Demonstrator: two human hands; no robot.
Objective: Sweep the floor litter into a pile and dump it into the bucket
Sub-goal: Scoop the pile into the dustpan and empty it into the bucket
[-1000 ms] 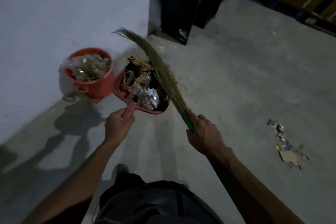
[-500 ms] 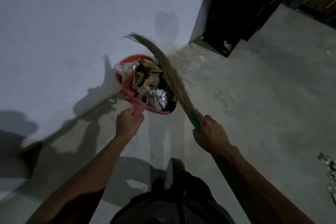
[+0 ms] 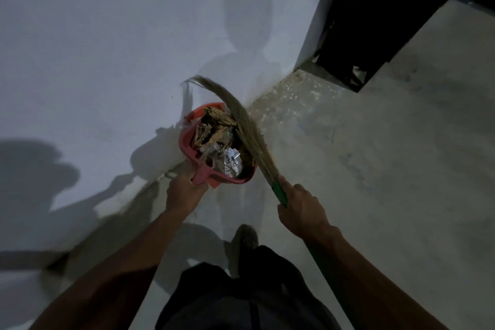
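- Progress, as judged: litter gathered and lifted; dumping not yet done; the load sits in the dustpan, none seen falling.
- Dustpan (image 3: 187, 139), one; pink plastic; held directly over the bucket, roughly level; full.
- Litter (image 3: 219, 147), one heap in the pan; cardboard scraps, clear wrappers, one crumpled foil piece; pieces too tangled to count.
- Bucket (image 3: 199, 112), one; orange; stands against the wall; only a strip of its far rim shows past the pan.
- Broom (image 3: 241, 126), one; grass bristles, green handle; bristles lie across the pan's right side, over the litter.
- Left hand (image 3: 184, 193), one; fingers wrapped round the dustpan handle.
- Right hand (image 3: 302, 206), one; fist closed round the broom's green handle.
- Remaining, as judged: tip the pan; floor in view carries no loose litter.
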